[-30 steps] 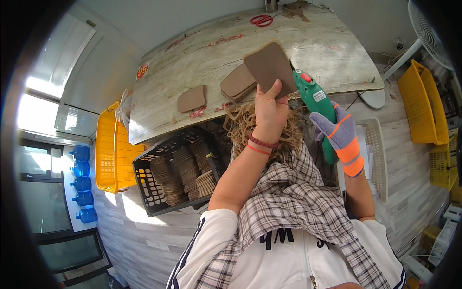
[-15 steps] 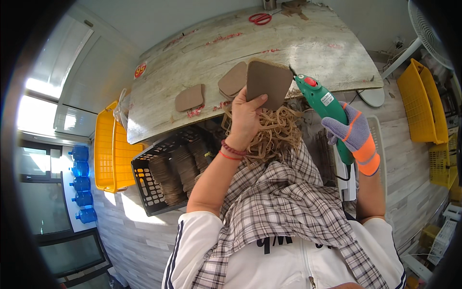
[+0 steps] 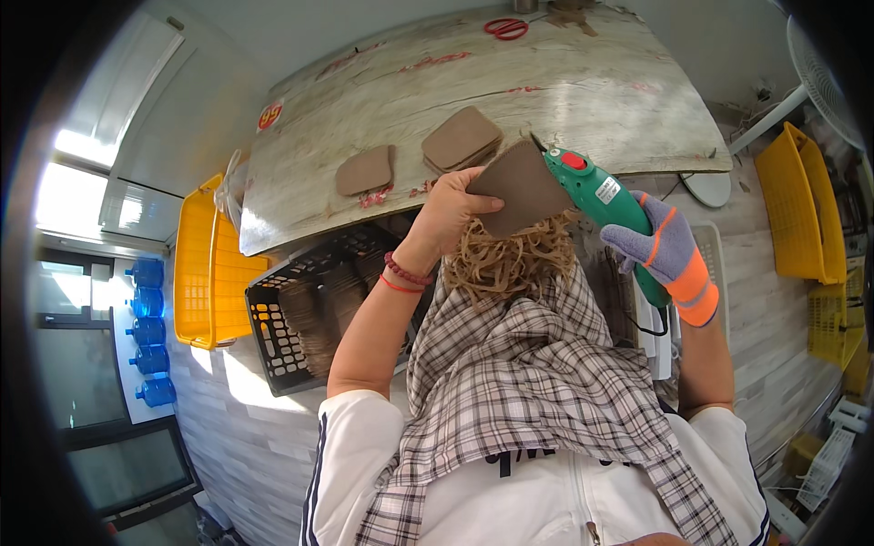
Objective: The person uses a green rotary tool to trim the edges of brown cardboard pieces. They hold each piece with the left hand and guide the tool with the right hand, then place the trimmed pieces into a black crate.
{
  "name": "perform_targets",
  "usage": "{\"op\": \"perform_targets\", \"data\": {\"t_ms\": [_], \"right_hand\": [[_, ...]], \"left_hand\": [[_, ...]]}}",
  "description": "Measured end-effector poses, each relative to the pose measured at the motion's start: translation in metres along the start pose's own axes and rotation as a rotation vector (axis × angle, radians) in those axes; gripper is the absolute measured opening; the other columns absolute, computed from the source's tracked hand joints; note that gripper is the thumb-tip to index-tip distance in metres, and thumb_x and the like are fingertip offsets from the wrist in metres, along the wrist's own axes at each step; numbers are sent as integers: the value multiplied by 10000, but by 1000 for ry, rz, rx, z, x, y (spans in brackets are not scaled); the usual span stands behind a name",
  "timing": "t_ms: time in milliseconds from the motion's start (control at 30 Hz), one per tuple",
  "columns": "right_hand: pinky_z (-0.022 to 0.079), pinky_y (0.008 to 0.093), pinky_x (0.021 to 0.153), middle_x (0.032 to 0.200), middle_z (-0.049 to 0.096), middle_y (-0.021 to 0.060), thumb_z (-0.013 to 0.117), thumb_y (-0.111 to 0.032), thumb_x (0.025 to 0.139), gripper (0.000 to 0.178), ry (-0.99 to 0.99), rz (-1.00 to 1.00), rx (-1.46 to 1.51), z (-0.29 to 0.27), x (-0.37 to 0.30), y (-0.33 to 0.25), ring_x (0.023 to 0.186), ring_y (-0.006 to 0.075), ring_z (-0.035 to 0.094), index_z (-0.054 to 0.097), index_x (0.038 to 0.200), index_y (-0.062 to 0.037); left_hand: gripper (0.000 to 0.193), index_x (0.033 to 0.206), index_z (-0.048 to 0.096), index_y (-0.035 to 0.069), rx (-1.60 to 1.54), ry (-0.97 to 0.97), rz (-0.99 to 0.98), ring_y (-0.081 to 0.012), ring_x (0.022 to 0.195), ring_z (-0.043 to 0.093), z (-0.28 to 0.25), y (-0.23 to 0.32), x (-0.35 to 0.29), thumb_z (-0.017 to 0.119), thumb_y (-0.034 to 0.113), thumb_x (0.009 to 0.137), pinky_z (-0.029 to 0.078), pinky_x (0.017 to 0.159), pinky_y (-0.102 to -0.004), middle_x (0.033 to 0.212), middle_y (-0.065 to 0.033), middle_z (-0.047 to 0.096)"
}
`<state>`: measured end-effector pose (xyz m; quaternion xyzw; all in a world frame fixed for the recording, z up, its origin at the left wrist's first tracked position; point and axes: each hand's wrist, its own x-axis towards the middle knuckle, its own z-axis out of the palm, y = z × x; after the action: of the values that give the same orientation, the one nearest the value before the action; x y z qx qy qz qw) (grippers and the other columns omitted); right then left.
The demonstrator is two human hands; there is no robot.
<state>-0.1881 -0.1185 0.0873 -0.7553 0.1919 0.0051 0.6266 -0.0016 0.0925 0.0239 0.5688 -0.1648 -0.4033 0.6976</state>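
Observation:
Between the thumb and fingers of my bare left hand (image 3: pixel 457 207) is a brown square pad (image 3: pixel 521 189) with rounded corners, held by its left side. My right hand (image 3: pixel 663 244), in a grey and orange glove, is wrapped round a green corded power tool (image 3: pixel 596 191) with a red switch. The tool's dark tip lies against or just beside the pad's upper right edge; exact contact cannot be told. Beneath the pad, a heap of curly brown trimmings (image 3: pixel 510 259) rests on the checked apron (image 3: pixel 519 355) over my lap.
Stacked brown pads (image 3: pixel 462 136) and another small pile (image 3: pixel 366 170) lie on the worn table (image 3: pixel 364 100). Red scissors (image 3: pixel 506 29) are at its far edge. A black crate (image 3: pixel 273 341) with stacked pads stands below. Yellow crates (image 3: pixel 214 264) flank both sides; a fan (image 3: pixel 824 77) is far right.
My left hand has turned the pad and lowered it slightly to the right, so a corner now points up. The tool has shifted slightly left. The whole view has also moved a little.

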Motion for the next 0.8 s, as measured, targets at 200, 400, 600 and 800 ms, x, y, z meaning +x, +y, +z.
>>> {"op": "perform_targets", "data": {"t_ms": [200, 400, 600, 800], "right_hand": [[466, 228, 482, 732, 602, 33, 739, -200, 795, 412, -66, 51, -11, -2, 0, -6, 533, 80, 552, 550, 1087, 20], [463, 221, 472, 724, 605, 32, 753, -207, 784, 401, -143, 94, 30, 1, 3, -2, 542, 72, 553, 568, 1057, 21], [449, 215, 469, 682, 597, 24, 780, -249, 764, 410, -169, 61, -6, 8, 7, 9, 519, 62, 529, 597, 1025, 10], [432, 218, 479, 658, 588, 16, 792, -286, 751, 429, -161, 29, -102, 15, 10, 4, 505, 64, 517, 605, 1015, -4]], "left_hand": [[244, 982, 633, 4, 250, 131, 189, -112, 843, 613, -13, 13, -3, 648, -80, 753, 493, 756, -253, 915, -52, 664], [195, 921, 636, 29, 88, 173, 255, -96, 733, 610, -34, 24, -6, 707, -41, 754, 490, 695, -245, 835, -21, 673], [163, 885, 651, 5, 73, 116, 221, -120, 703, 642, -33, 27, -4, 711, -39, 740, 521, 651, -243, 802, -63, 678], [186, 898, 653, 14, 259, 28, 120, -109, 722, 631, -25, 25, -3, 725, -15, 729, 508, 672, -239, 809, -44, 675]]}}
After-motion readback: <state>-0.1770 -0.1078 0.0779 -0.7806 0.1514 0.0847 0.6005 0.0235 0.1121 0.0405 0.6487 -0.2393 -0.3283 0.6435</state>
